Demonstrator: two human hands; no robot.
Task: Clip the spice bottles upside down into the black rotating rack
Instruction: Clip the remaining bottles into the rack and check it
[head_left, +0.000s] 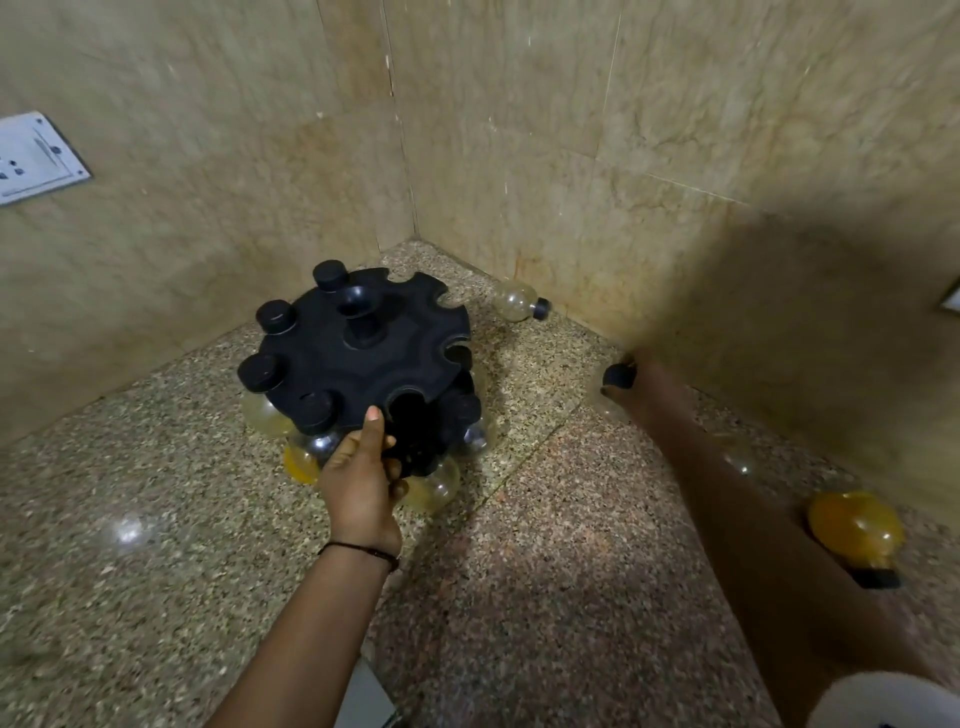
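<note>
**Spice bottles (266, 415) part-racked, one slot turned to the front**

At far left a wall socket (36, 156) sits on the tiled wall, out of our way. Next comes the black rack (322, 358), standing on the bench (156, 571) in the corner. Four black caps poke up through its left-hand slots with the bottle bodies hanging below, so those are clipped in by their necks. More bottles show underneath, on what looks like a lower tier.

Our left hand (361, 483) clamps the near rim, thumb on top and fingers curled beneath, right beside an empty slot (410, 410). We judge this steadies a rack that would otherwise spin, and holds that slot toward us.

Behind the rack a clear bottle (514, 300) lies on its side against the wall. Further right our right hand (636, 376), well apart from the left, reaches to another bottle's black cap (617, 376). Blur hides the fingers, so we cannot tell whether they have closed. Furthest right a yellow bottle (857, 525) lies on the bench, waiting its turn.
</note>
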